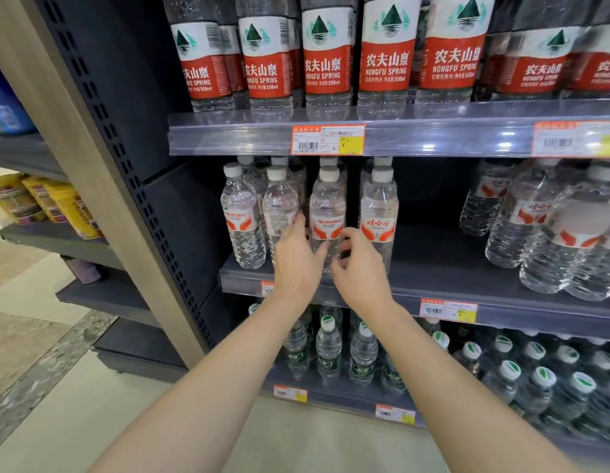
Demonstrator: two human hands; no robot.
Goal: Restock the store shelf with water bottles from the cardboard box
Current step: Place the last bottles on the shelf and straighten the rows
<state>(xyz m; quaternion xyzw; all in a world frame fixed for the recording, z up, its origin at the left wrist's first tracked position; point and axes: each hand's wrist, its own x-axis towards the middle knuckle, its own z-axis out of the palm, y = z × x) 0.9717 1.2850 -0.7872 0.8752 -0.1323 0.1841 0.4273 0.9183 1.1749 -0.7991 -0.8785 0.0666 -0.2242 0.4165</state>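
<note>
- The left hand [296, 257] is wrapping the water bottle [327, 206], with its fingers on the bottle's left side and its thumb across the front.
- The right hand [360, 271] is curling against the bottle's right side; I cannot tell whether it is gripping.
- The bottle is standing upright at the near edge of the middle shelf [433, 285], third from the left.

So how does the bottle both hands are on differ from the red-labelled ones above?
The red-labelled bottles carry a tall red-and-white label with a green peak; the lower bottle has a narrow white band with orange marks. The lower bottle is held by the left hand and right hand; the red-labelled bottles stand untouched. The lower bottle's white cap shows; the red-labelled bottles' caps are out of frame. Both are clear, upright plastic.
</note>
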